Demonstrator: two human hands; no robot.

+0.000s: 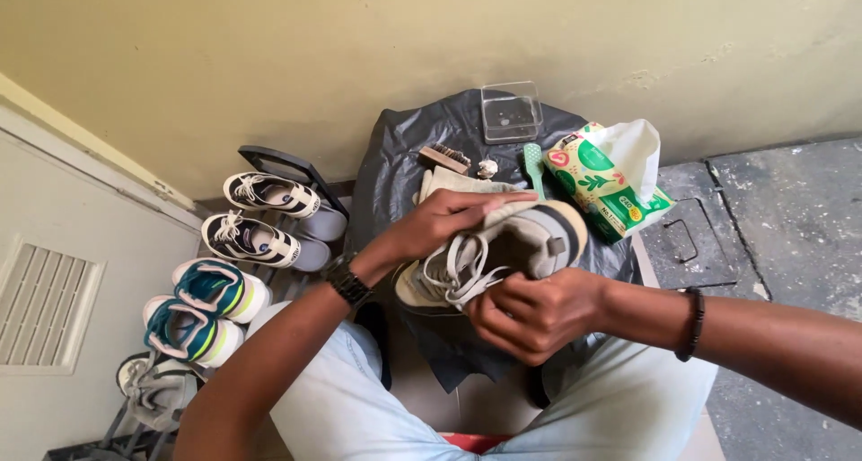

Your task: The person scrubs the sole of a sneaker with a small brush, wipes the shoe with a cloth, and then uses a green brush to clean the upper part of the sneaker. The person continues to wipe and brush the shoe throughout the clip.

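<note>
Steady the beige lace-up fabric sneaker (503, 245) over the black plastic-covered stool (395, 169), left hand (440, 223) clasping its upper, right hand (530, 313) pinching laces firmly near the front edge.

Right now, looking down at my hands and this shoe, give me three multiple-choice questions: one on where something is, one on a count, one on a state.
1. Where does the clear plastic box sit?
A. At the far edge of the black sheet, near the wall
B. On the shoe rack
C. In the lap

2. How many shoes stand on the rack at the left?
A. two
B. five
C. eight

3. How is the beige sneaker held?
A. Lying alone
B. By one hand
C. By both hands

Answers: 1 A, it sits beyond the wooden brush. 2 B, two black-and-white, two teal, one grey. 3 C, left hand over it, right hand by the laces.
</note>
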